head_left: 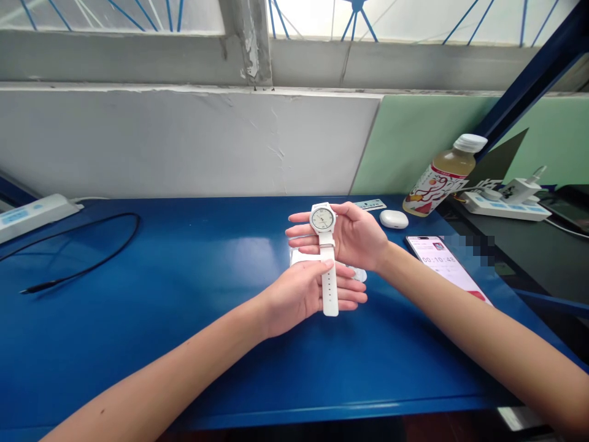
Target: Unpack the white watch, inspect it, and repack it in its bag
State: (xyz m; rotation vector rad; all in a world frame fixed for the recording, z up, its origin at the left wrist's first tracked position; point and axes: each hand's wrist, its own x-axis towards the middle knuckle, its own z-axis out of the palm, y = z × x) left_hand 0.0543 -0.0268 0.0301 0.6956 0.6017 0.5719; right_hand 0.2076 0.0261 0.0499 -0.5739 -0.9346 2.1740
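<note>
A white wristwatch (328,285) with a round pale dial is held above the desk, its strap hanging straight toward me. My left hand (299,294) is palm up, with the thumb pressing the strap from above and the fingers stretched beneath it. Behind the watch case lie the outstretched fingers of my right hand (356,236), whose thumb rests by the case's right side. Partly hidden behind both hands is a white object (304,256), with a small clear-and-white piece showing to its right; I cannot tell what they are.
On the blue desk (184,356), a black cable (131,236) curls at left near a white power strip (37,209). At right are a white earbud case (394,219), a phone (444,264) showing a timer, a drink bottle (442,175) and another power strip (506,205) with a charger.
</note>
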